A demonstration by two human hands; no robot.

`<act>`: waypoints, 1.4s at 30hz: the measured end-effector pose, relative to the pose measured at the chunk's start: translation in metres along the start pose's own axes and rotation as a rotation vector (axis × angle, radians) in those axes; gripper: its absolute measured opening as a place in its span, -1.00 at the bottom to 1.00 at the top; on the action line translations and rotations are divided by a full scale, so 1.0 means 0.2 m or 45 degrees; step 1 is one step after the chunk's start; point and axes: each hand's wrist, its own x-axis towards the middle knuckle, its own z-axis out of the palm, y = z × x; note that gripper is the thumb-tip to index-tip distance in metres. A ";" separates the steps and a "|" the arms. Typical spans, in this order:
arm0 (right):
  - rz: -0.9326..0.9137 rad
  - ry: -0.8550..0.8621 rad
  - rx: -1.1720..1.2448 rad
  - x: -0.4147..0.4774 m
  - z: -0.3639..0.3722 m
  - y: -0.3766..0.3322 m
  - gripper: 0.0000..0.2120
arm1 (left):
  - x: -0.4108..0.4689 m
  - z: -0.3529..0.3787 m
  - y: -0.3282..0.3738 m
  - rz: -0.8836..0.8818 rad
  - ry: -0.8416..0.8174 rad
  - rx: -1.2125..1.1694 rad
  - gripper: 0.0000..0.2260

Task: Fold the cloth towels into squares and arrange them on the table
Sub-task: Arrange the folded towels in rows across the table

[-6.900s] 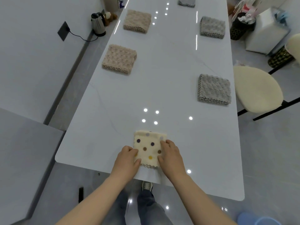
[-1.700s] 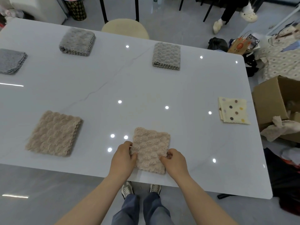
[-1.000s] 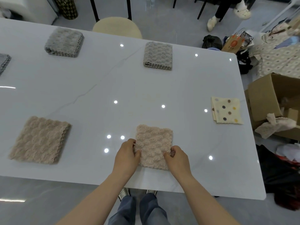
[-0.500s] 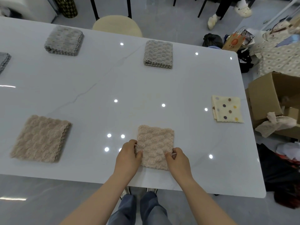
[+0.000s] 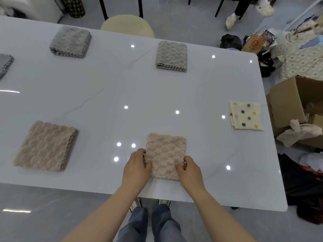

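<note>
A pink-beige textured towel (image 5: 165, 152), folded into a square, lies flat near the front edge of the white table (image 5: 108, 95). My left hand (image 5: 137, 169) grips its left near corner and my right hand (image 5: 189, 172) pinches its right near corner. Another beige folded towel (image 5: 46, 145) lies to the left. Two grey folded towels (image 5: 70, 41) (image 5: 171, 56) sit along the far edge, and a third grey one (image 5: 5, 64) is cut off at the far left. A cream polka-dot folded cloth (image 5: 245, 115) lies near the right edge.
A round cream stool (image 5: 127, 25) stands behind the table. An open cardboard box (image 5: 293, 105) with a crumpled cloth (image 5: 298, 131) hanging out sits on the floor to the right, among bags and piled fabric. A seated person's feet (image 5: 248, 13) show at the back.
Earlier both hands pressed the polka-dot cloth at the table's end. Since then I stand at the long side holding the pink-beige towel, which has turned slightly and squared up over the last second.
</note>
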 end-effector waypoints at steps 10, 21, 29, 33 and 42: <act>0.083 -0.009 0.098 -0.06 -0.04 0.02 -0.89 | -0.05 -0.01 -0.05 -0.012 -0.019 0.003 -0.65; 0.068 -0.021 0.010 -0.09 -0.01 0.08 -0.91 | -0.09 0.02 -0.08 -0.051 -0.054 -0.007 -0.79; 0.066 -0.024 0.045 -0.09 -0.01 0.08 -0.92 | -0.10 0.02 -0.06 -0.064 -0.031 -0.009 -0.77; 0.064 -0.004 0.043 -0.10 -0.02 0.07 -0.90 | -0.11 0.01 -0.06 -0.085 -0.028 0.006 -0.71; -0.189 0.105 -0.065 -0.11 -0.06 -0.01 -0.79 | -0.15 -0.05 0.01 -0.097 0.139 -0.020 -0.72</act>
